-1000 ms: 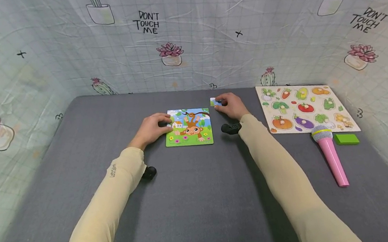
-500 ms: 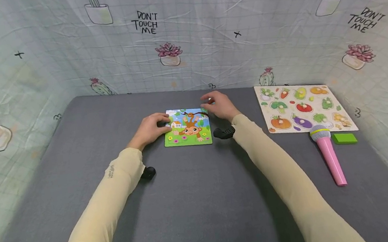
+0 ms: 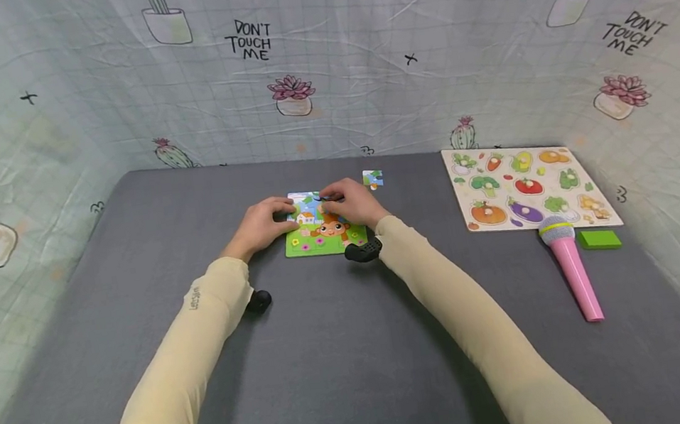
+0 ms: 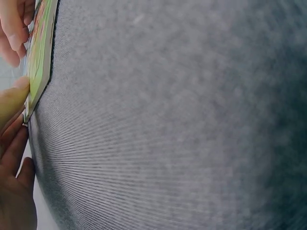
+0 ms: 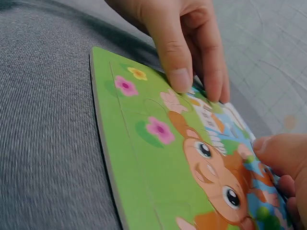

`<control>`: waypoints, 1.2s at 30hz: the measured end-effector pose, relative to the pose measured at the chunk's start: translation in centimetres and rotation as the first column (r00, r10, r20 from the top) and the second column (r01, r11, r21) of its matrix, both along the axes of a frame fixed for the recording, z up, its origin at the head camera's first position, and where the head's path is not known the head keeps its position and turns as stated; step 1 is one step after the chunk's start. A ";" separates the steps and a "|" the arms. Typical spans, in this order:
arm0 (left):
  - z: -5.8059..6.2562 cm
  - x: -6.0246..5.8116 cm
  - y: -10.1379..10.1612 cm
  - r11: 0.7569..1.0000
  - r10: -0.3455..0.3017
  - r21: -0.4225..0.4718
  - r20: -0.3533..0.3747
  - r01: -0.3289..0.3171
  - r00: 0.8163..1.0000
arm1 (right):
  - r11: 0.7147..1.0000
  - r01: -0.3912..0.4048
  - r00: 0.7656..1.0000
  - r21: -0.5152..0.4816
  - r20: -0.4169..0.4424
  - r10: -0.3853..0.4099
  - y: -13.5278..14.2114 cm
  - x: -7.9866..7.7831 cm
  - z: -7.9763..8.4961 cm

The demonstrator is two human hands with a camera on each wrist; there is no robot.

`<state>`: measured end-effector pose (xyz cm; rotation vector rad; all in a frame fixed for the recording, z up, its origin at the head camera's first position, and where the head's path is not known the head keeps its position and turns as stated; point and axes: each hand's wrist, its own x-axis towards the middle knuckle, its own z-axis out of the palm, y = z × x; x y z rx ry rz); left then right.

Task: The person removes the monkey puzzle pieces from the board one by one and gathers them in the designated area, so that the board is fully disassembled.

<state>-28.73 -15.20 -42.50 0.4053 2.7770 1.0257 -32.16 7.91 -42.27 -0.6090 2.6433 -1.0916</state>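
Note:
A jigsaw puzzle [image 3: 312, 248] with a cartoon monkey and a green border lies flat on the grey table. My left hand [image 3: 260, 228] steadies its left edge; in the right wrist view, the left thumb [image 5: 178, 79] and fingertips press on the board's rim. Over the upper right of the puzzle is my right hand [image 3: 354, 203], thumb and forefinger apart and touching the picture. Nothing shows between these fingers, though the hand hides part of the board. A loose puzzle piece [image 3: 373, 179], blue and green, lies on the table beyond my right hand.
To the right lies a vegetable peg puzzle board [image 3: 503, 180]. A pink toy microphone [image 3: 575, 274] touches its front edge, beside a green block [image 3: 599, 239]. A printed cloth [image 3: 319, 50] hangs behind the table.
My right hand has moved left and toward me, from the loose piece onto the monkey puzzle. The loose piece has come into full view. My left hand has stayed at the left edge.

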 end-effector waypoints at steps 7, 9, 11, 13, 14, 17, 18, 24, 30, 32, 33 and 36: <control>0.2 0.0 0.1 1.000 -0.002 -0.011 -0.003 0.001 1.000 | 0.998 0.023 1.000 0.054 0.008 -0.023 -0.8 0.2 0.0; 0.1 0.0 0.0 1.000 -0.005 -0.014 -0.005 0.005 1.000 | 0.996 0.033 0.999 0.088 0.010 -0.034 -1.0 0.2 0.0; 0.1 -0.1 0.0 1.000 -0.008 -0.016 -0.006 0.008 1.000 | 0.991 0.035 0.999 0.125 0.004 -0.036 -1.2 0.3 0.0; 0.0 -0.1 0.0 1.000 -0.009 -0.015 -0.006 0.009 1.000 | 0.987 0.034 0.999 0.155 0.000 -0.034 -1.3 0.3 0.0; 0.0 -0.1 0.0 1.000 -0.010 -0.015 -0.006 0.010 1.000 | 0.985 0.029 1.000 0.172 -0.006 -0.029 -1.4 0.4 0.0; 0.0 -0.1 0.0 1.000 -0.009 -0.012 -0.010 0.009 1.000 | 0.981 0.020 1.000 0.191 -0.002 -0.020 -1.6 0.5 0.2; 0.0 0.0 0.0 1.000 -0.008 -0.013 -0.011 0.008 1.000 | 0.980 0.016 1.000 0.197 0.001 -0.017 -1.6 0.5 0.3; 0.0 0.0 0.1 1.000 -0.011 -0.019 -0.013 0.011 1.000 | 0.979 -0.001 1.000 0.202 0.026 -0.004 -1.7 0.4 0.6; 0.1 0.0 0.0 1.000 -0.014 -0.012 -0.011 0.014 1.000 | 0.984 0.016 0.999 0.177 0.036 -0.023 -1.8 0.3 0.6; 0.1 0.1 0.0 1.000 -0.016 -0.012 -0.012 0.016 1.000 | 0.985 0.023 0.999 0.169 0.034 -0.029 -1.8 0.3 0.6; 0.1 0.0 0.0 1.000 -0.018 -0.012 -0.013 0.018 1.000 | 0.986 0.026 0.999 0.166 0.035 -0.032 -1.8 0.4 0.6; 0.1 0.0 -0.1 1.000 -0.021 -0.015 -0.013 0.021 1.000 | 0.987 0.034 0.999 0.159 0.032 -0.040 -1.9 0.4 0.5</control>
